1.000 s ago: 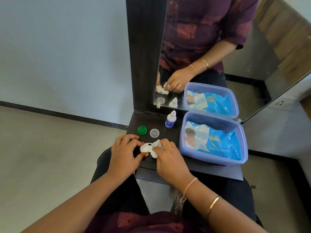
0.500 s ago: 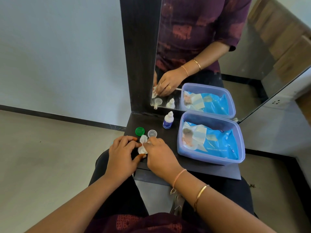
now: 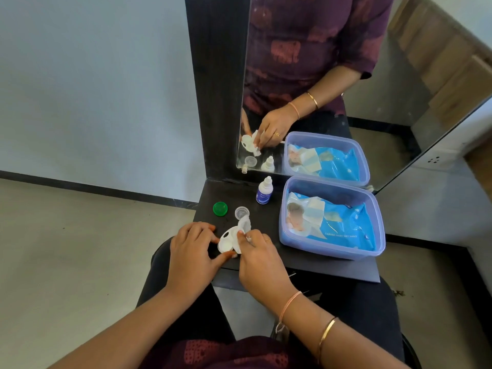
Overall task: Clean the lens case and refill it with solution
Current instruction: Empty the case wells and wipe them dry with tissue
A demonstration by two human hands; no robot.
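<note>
Lens case (image 3: 228, 239), white and uncapped, sits at the near left edge of the dark shelf (image 3: 306, 265), held between both hands. To its left, the left hand (image 3: 190, 251) pinches the case, fingers on its far left rim and thumb under its near end. Farther back lie a green cap (image 3: 220, 209) and, right of it, a clear cap (image 3: 241, 212). The right hand (image 3: 259, 258) has its fingers curled tight on a white wipe (image 3: 243, 227), pressing it against the case's right side. Beyond stands the solution bottle (image 3: 264, 190), upright near the mirror (image 3: 332, 89). Farthest right, a blue tub (image 3: 332, 250) holds a pack of wet wipes (image 3: 335, 225)
</note>
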